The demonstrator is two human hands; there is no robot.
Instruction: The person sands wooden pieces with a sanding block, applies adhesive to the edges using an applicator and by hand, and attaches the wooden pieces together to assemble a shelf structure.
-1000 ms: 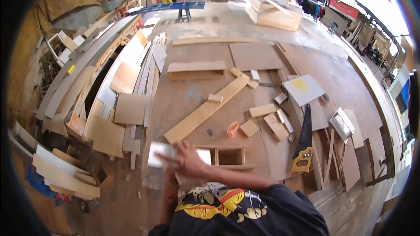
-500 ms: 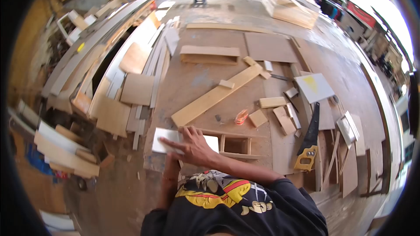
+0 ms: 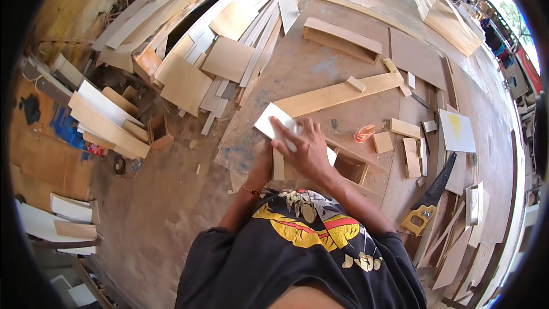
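My right hand (image 3: 311, 147) lies over a white-faced panel (image 3: 267, 119), index finger and thumb stretched across its surface. The panel rests at the left end of a narrow wooden frame (image 3: 350, 166), and another bit of white shows to the right of my hand. My left hand (image 3: 263, 157) is at the panel's near side, beside a short wood strip (image 3: 278, 166); its fingers are hidden. Just beyond the panel lies a long wooden board (image 3: 337, 96) with a small wood block (image 3: 355, 84) on it.
To the right are a handsaw (image 3: 432, 197), a white board with a yellow mark (image 3: 456, 130), wood offcuts (image 3: 412, 157) and a reddish string bundle (image 3: 364, 133). An open wooden box (image 3: 343, 39) sits farther back. Stacked panels (image 3: 229, 60) fill the left side.
The view has swung left, so the scene appears shifted right and tilted. The panel now sits angled under my right hand, and more of my left forearm shows.
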